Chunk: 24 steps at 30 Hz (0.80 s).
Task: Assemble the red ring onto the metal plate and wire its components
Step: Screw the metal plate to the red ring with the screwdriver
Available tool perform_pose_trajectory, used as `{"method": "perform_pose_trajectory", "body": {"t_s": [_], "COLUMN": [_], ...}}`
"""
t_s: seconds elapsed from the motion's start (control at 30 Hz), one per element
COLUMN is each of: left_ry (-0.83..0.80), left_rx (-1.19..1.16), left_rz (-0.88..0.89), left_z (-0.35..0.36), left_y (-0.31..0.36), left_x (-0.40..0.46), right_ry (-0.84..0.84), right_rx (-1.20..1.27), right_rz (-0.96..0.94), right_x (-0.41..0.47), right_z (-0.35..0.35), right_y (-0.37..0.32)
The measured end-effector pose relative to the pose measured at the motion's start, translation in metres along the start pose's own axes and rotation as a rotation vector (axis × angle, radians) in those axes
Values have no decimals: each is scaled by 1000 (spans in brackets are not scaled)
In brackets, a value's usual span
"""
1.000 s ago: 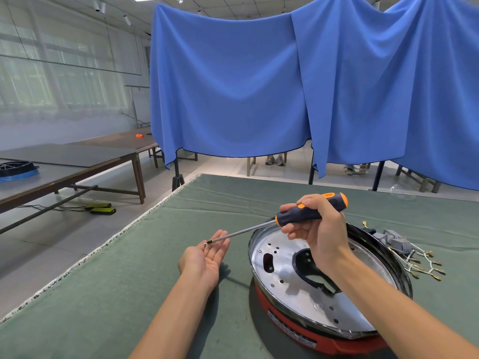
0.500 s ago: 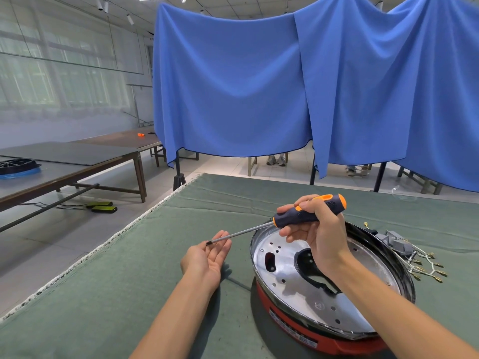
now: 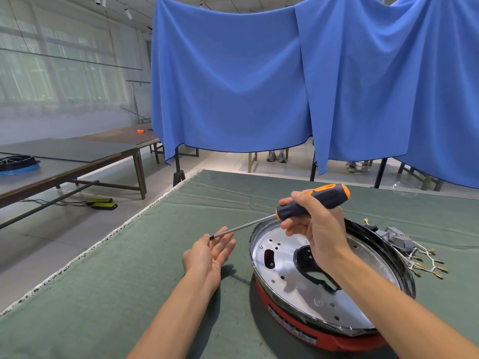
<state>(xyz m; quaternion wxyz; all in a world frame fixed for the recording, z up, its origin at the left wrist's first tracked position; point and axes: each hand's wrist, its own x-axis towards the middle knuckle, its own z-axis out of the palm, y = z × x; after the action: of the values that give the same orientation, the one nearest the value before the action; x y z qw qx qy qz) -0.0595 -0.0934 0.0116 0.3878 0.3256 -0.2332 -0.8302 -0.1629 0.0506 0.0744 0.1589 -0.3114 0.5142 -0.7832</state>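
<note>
Little has moved since the earlier frames: screwdriver (image 3: 298, 209) tip stays at the left hand's fingertips, both hands hardly shifted. Head view: right hand (image 3: 315, 225) curls its fingers round the dark-and-orange handle, shaft slanting down-left. Left hand (image 3: 207, 256) lies palm up on the green table cover (image 3: 129, 281), fingers loosely straight, holding nothing I can make out. Metal plate (image 3: 305, 288) sits in the red ring (image 3: 298, 330) just right of that hand, under the right wrist. Grey connector block (image 3: 396, 238) and white wires with gold terminals (image 3: 425, 263) lie beside the ring's far right edge.
</note>
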Motion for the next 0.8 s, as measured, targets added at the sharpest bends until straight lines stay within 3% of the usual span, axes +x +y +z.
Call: {"method": "perform_pose_trajectory", "body": {"t_s": [0.27,0.57,0.8], "left_ry": [-66,-135,-193], "left_rx": [-24,92,695], "left_rz": [-84,-130,152], "left_z": [3,3,7], "left_y": [-5,-3,-13], "left_x": [-3,-13,-5], "right_ry": [-14,-85,-57], "right_rx": [-380,-325,-296], "right_rz": [-107,-20,-35], "right_x": [-4,-2,-3], "right_z": [5,-2,-13], "right_y": [11,14,-1]}}
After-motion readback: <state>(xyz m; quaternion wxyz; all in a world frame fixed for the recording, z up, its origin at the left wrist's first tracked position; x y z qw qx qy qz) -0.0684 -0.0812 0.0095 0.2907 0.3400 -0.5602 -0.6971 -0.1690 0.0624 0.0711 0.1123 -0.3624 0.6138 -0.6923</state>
